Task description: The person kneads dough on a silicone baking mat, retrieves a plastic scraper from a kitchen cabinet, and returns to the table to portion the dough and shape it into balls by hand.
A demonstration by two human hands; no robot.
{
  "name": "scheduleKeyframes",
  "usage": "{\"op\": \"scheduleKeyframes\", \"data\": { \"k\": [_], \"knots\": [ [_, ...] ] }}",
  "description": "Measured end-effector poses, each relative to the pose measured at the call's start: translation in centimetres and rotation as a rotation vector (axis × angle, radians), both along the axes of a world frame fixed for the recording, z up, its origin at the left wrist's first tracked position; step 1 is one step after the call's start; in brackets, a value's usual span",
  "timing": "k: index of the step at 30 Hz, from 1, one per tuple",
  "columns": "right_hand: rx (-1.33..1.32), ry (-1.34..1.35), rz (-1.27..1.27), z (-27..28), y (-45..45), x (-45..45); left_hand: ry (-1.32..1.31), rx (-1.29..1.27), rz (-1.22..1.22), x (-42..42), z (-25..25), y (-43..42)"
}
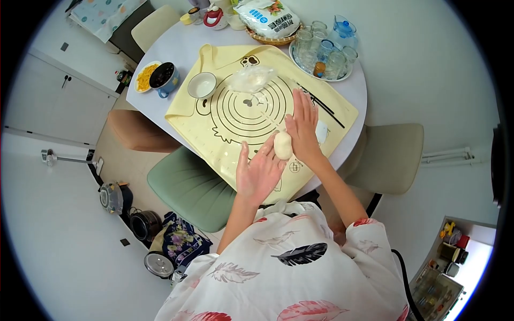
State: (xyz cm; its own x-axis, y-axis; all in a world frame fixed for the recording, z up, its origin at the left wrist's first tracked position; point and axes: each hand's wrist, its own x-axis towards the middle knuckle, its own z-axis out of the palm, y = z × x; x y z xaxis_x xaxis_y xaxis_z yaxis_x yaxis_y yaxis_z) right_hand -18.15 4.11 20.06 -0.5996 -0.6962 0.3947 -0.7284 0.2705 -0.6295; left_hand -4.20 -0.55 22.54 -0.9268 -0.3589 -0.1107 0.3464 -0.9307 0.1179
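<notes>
A smooth, pale lump of dough [282, 145] sits between my two hands, over the lower right part of a yellow mat [225, 115] printed with dark rings. My left hand [259, 174] is palm up with its fingers spread, and its fingertips touch the dough's left side. On the other side my right hand [304, 128] has its fingers stretched out, with the heel of the palm against the dough. Above the hands lies a clear plastic bag [251, 78], and a white bowl [202, 85] stands to its left. Dark chopsticks [326, 105] lie right of my right hand.
A tray [340, 78] of glasses and a blue jug [343, 33] stands at the back right, beside a basket [271, 39] with a white bag. At the left are a blue pot [165, 80] and a yellow-filled plate [144, 77]. Chairs surround the table [350, 80].
</notes>
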Motion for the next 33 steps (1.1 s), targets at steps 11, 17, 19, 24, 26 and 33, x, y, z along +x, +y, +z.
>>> {"op": "scheduleKeyframes", "data": {
  "k": [11, 17, 19, 24, 26, 33],
  "knots": [
    [-0.172, 0.04, 0.061, 3.0, -1.4, 0.5, 0.011, 0.085, -0.15, -0.4, -0.9, -0.2],
    [0.163, 0.242, 0.37, 3.9, -1.2, 8.1, 0.03, -0.289, 0.045, 0.2, -5.1, -0.2],
    [0.092, 0.264, 0.588, 4.3, -0.9, 9.8, -0.053, -0.207, -0.033, -0.7, -4.9, -0.3],
    [0.048, 0.296, 0.609, 3.9, -3.9, 7.5, -0.149, -0.26, -0.186, -0.5, -4.9, 0.4],
    [0.084, 0.231, 0.37, 2.6, -4.6, 5.5, -0.038, 0.21, -0.122, 0.2, -4.4, 0.0],
    [0.101, -0.034, 0.513, -0.7, 0.6, 5.1, 0.217, 0.307, -0.084, 1.9, -4.7, -2.4]
  ]
}}
